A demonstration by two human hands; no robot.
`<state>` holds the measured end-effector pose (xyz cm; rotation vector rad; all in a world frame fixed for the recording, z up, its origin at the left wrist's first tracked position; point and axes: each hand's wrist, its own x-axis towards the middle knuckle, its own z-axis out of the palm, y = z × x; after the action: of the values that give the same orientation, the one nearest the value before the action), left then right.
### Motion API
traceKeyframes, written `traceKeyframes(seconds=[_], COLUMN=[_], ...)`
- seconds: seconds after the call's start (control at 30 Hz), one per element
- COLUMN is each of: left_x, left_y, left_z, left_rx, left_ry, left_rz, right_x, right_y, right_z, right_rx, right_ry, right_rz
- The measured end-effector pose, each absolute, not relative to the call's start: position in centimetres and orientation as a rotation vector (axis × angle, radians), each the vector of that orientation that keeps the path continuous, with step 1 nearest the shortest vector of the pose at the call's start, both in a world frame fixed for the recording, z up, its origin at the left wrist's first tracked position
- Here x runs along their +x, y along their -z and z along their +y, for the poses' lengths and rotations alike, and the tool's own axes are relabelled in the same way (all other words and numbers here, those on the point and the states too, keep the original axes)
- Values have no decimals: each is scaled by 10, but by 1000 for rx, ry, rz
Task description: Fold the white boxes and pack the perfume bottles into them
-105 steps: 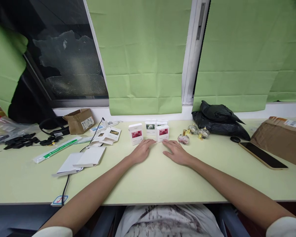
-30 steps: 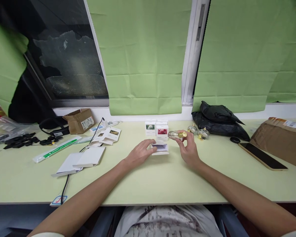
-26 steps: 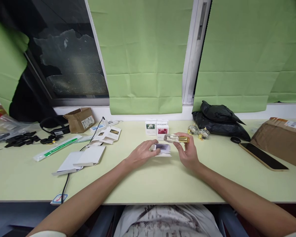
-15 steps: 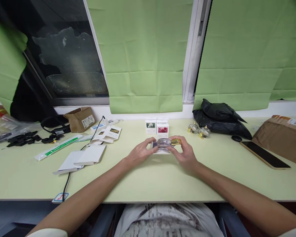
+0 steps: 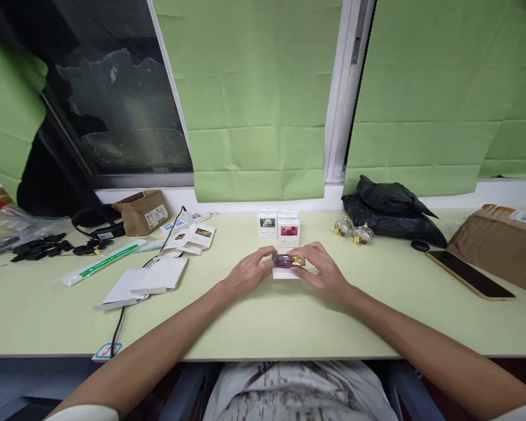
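Observation:
A small glass bottle [image 5: 282, 261] with a gold cap lies level over a small white box [image 5: 287, 273] in front of me. My left hand [image 5: 249, 271] is closed at the left side of the box, thumb and fingers by the bottle's left end. My right hand [image 5: 326, 273] pinches the bottle around its gold-capped right end. Fingers hide part of the box and of the cap. Just beyond stand upright white boxes with flower pictures, one with white flowers [image 5: 268, 225] and one with pink flowers [image 5: 289, 232].
Two gold-topped glass bottles [image 5: 353, 230] lie right of the boxes, near black plastic bags [image 5: 390, 213]. A phone [image 5: 471, 275] and a brown package [image 5: 502, 245] are farther right. On the left are flattened white cartons [image 5: 160, 273], a black cable [image 5: 121, 321] and an open cardboard box [image 5: 142, 213].
The bottle has come down and slightly left onto the white box, turning so its cap end faces me more. My right hand has shifted left with it; my left hand stays nearly still.

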<state>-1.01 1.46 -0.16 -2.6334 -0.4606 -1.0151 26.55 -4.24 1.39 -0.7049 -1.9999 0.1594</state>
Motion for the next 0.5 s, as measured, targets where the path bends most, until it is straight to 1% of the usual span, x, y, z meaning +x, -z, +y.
traceKeyframes(seconds=[0.23,0.5], left_x=[-10,-9], left_y=[5,5], left_z=[13,13], left_rx=[-2705,-2721], left_ry=[1011,1067], left_rz=[-557,-473], right_x=[263,264], right_y=[-19,-19], right_z=[-48,-47], right_rx=[-736,-733], right_ry=[-138,-138], right_rz=[-2002,-2043])
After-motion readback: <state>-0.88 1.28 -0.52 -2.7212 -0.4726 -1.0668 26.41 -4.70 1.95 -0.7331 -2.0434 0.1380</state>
